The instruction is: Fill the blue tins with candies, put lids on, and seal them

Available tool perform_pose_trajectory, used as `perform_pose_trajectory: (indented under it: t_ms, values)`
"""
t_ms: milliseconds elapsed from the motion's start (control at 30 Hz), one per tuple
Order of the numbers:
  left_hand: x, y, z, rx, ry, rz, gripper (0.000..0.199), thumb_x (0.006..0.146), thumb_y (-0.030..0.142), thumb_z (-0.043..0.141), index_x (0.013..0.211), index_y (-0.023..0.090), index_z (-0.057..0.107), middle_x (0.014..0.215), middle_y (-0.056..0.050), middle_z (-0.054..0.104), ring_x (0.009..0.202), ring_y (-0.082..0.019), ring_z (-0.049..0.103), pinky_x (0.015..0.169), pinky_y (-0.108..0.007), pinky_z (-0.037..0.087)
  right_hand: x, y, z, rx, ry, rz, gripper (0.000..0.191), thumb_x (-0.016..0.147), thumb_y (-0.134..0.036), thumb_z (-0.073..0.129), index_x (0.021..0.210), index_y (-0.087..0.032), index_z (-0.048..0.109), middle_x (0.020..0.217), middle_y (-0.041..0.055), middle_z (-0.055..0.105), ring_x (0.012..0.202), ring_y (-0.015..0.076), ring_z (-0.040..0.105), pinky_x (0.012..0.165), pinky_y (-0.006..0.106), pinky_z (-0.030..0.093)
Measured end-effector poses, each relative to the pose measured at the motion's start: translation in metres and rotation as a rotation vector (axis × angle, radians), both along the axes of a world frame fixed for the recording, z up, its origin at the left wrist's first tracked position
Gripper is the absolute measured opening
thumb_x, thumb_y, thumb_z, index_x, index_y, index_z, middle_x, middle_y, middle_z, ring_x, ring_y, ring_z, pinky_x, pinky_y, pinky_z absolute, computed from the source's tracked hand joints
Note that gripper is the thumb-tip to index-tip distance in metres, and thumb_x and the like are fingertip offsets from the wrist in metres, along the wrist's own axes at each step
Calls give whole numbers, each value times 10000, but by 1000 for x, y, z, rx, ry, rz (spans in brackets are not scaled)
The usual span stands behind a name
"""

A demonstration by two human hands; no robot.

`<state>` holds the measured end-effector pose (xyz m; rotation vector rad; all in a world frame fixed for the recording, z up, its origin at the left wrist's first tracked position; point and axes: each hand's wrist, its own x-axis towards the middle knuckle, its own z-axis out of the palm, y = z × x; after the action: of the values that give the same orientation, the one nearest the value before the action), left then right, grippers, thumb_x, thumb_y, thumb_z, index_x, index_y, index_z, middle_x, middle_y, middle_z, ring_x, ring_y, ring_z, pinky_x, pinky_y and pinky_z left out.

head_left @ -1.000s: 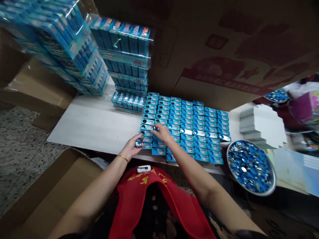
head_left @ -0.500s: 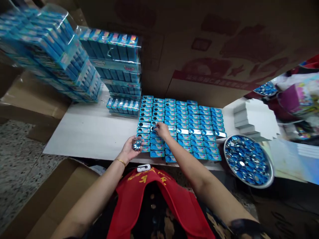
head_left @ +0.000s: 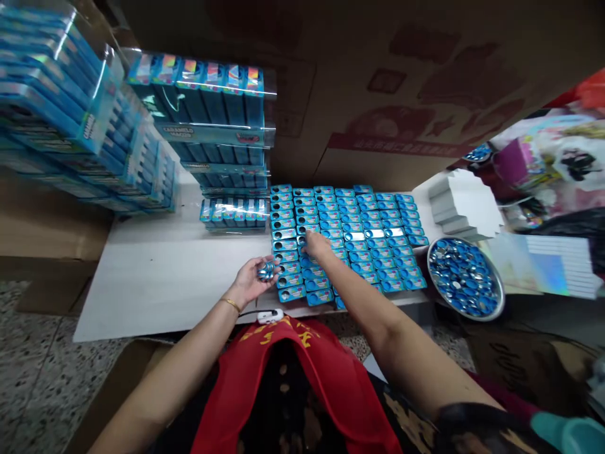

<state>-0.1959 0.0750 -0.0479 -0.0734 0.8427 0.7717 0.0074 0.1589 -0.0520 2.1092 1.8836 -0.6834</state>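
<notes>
Centre of the frame: the right hand [head_left: 318,247] is palm down over the second column from the left of the flat blue cases [head_left: 357,257], fingertips bent down at one case around mid-column; we cannot tell if they pinch anything, since the hand hides the contact. The left hand [head_left: 253,282], just left of those columns, is palm up and cupped, fingers loosely curled round a small cluster of shiny round pieces [head_left: 266,272]. Step in hand, as we read it: fingertip work on one case, with the left hand as a holder close by. Next move, in our judgement, calls for a light, precise touch on that one case so its close-packed neighbours don't shift, and a level left palm so nothing rolls out. The cases lie in columns on the white table [head_left: 161,277] from the centre to the right of centre; we see dark circles on many of the leftmost ones, blue circles on those further right. A metal bowl [head_left: 501,296] full of similar round pieces sits at the right, below a white stack [head_left: 475,205]. Clear-wrapped blue packs [head_left: 215,135] are piled in the upper left, a big cardboard box [head_left: 373,145] fills the top
</notes>
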Motion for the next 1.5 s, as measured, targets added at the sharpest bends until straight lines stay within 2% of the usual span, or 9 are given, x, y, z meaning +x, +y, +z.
perform_pose_trajectory:
  t_ms: [133,267,400,633,800,967,1067,1267,1500]
  values:
    - [-1,7,-4,-7,-39,-36,240,818,243,447,979,122,578,881,-119,646,760,-206,627,669,-367,510,-27,-40,17,268,386,167,283,804,-325,557,1062,-211,583,1014,65,606,930,165,564,793,263,414]
    - [7,10,-8,-47,-64,-34,313,860,405,389,847,150,569,637,-37,586,494,-133,539,538,-314,486,-60,-64,22,277,631,420,279,742,-227,633,1021,-221,627,981,46,584,934,152,531,808,248,397]
    - [14,8,-12,-68,-72,-59,349,846,463,392,819,159,560,615,-25,564,492,-127,524,528,-300,475,-57,-62,14,191,684,330,186,719,-181,656,905,-189,668,860,31,590,831,132,547,751,236,405]
    - [21,11,-15,-36,-62,-130,185,843,264,458,892,131,578,767,-83,621,668,-178,616,501,-256,461,-24,-51,11,169,830,244,200,768,-87,544,896,-180,666,873,33,617,844,122,564,763,243,426]
    - [26,12,-17,-35,-11,-86,149,837,216,453,818,133,575,697,-63,611,607,-171,610,499,-275,470,-25,-49,9,164,808,353,272,727,-96,585,978,-179,649,965,53,623,939,150,556,844,272,411]
    - [29,15,-13,1,35,-155,163,772,169,546,915,113,600,809,-112,641,702,-188,630,478,-228,450,-4,-34,-7,174,762,-44,185,795,-194,516,929,-190,642,812,-2,643,693,118,593,703,250,458]
    - [28,18,-11,24,74,-105,205,720,88,558,919,100,607,834,-114,643,693,-165,627,462,-197,438,14,-12,-13,232,545,-183,178,778,-202,536,927,-175,629,804,14,644,715,136,598,701,253,454]
    - [24,21,-5,15,52,3,233,681,44,537,898,95,605,825,-106,649,734,-177,637,520,-211,480,10,32,-13,45,71,-25,330,695,-243,659,1008,-165,590,984,127,636,949,234,585,746,282,442]
    - [17,24,-6,48,-40,51,379,694,62,477,1062,87,565,1025,-146,638,965,-234,605,743,-321,516,4,52,-13,-98,-54,33,542,611,-297,739,1102,-164,550,1073,146,604,1007,258,563,779,303,437]
